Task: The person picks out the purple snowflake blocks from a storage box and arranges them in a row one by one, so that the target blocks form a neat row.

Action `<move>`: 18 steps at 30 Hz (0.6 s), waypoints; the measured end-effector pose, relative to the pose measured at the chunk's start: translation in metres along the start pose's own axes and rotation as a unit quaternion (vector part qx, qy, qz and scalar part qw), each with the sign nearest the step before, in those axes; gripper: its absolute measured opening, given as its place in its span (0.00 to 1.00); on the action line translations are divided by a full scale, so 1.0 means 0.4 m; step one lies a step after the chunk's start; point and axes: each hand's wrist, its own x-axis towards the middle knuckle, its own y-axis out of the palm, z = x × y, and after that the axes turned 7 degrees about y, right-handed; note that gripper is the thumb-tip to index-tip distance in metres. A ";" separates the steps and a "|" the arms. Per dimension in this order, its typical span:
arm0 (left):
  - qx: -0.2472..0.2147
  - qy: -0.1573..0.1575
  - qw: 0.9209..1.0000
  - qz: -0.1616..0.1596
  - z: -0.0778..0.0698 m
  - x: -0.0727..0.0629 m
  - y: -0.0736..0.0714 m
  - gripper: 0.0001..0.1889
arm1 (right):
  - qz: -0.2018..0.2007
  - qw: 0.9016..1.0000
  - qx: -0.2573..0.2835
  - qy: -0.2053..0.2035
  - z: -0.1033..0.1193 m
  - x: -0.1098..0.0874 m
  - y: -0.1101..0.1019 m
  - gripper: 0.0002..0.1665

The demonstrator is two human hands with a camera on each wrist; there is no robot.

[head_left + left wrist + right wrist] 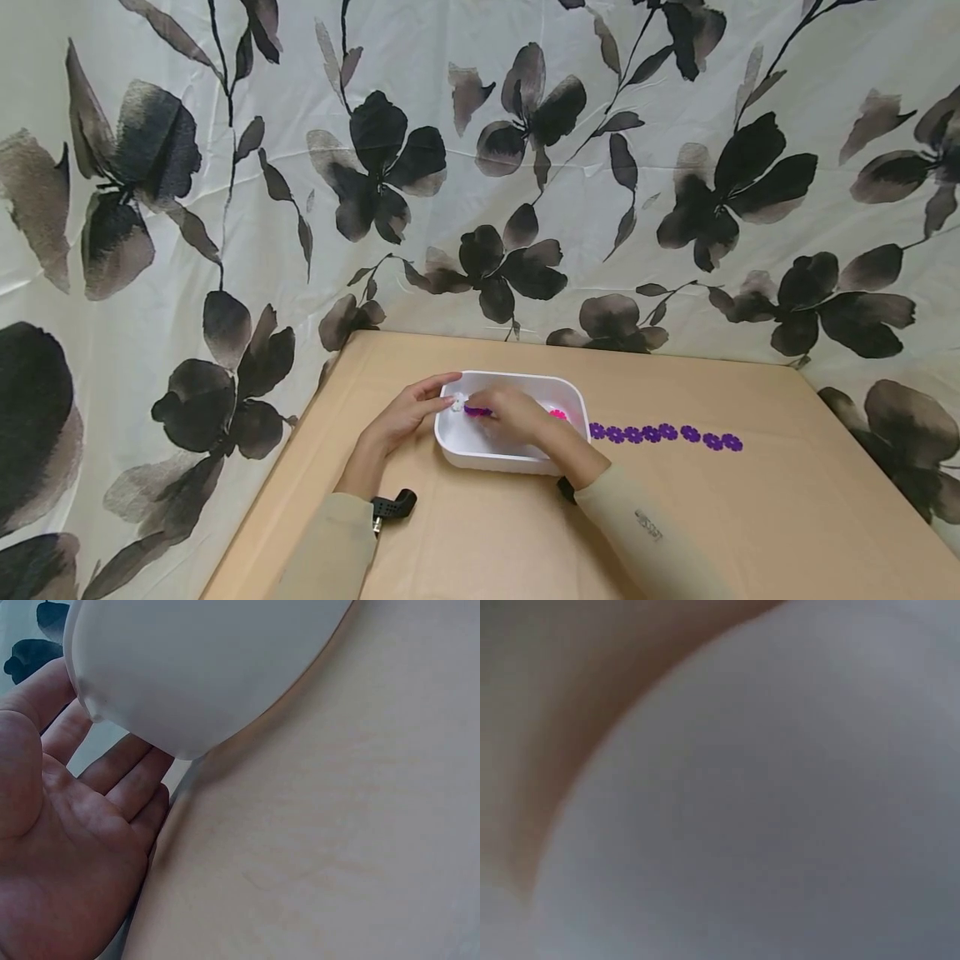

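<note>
A white tray (517, 460) with rounded corners sits on the tan table. My left hand (405, 412) holds its left end, with thumb and forefinger at the rim. In the left wrist view, the fingers (124, 769) of that hand reach behind the tray's outer wall (195, 682). Inside the tray, my right hand (513, 412) has its fingers curled down and pinches a purple flower-shaped piece (477, 411). A white flower-shaped piece (457, 403) lies by the left thumb. Some pink pieces (557, 414) show beyond the right hand, which hides much of the tray's floor.
Right of the tray, several purple flower-shaped pieces (651, 433) lie in a row on the table (750, 517). A floral cloth (525, 192) hangs behind the table. The right wrist view is blurred and mostly filled by the white tray wall (765, 810).
</note>
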 end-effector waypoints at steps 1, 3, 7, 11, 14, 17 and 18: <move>0.001 -0.001 1.000 0.001 0.000 0.000 -0.001 0.27 | 0.001 1.000 -0.005 -0.006 -0.003 0.000 0.003 0.16; 0.004 -0.002 1.000 0.002 -0.002 -0.001 -0.001 0.27 | 0.000 1.000 -0.019 -0.007 -0.011 0.000 0.011 0.16; 0.008 -0.001 1.000 -0.001 -0.006 -0.002 -0.001 0.27 | -0.026 0.998 -0.057 -0.012 -0.025 0.001 0.019 0.11; 0.013 -0.002 1.000 -0.002 -0.007 -0.003 -0.001 0.27 | -0.043 0.995 -0.088 -0.004 -0.029 0.000 0.022 0.07; 0.016 -0.005 1.000 -0.002 -0.009 -0.004 -0.001 0.27 | -0.037 0.996 -0.085 0.011 -0.027 -0.003 0.020 0.07; 0.014 -0.008 1.000 -0.002 -0.011 -0.003 0.000 0.27 | -0.027 0.996 -0.074 0.028 -0.026 -0.005 0.018 0.07; 0.014 -0.008 1.000 -0.002 -0.011 -0.003 0.000 0.27 | -0.026 0.997 -0.072 0.031 -0.026 -0.005 0.018 0.07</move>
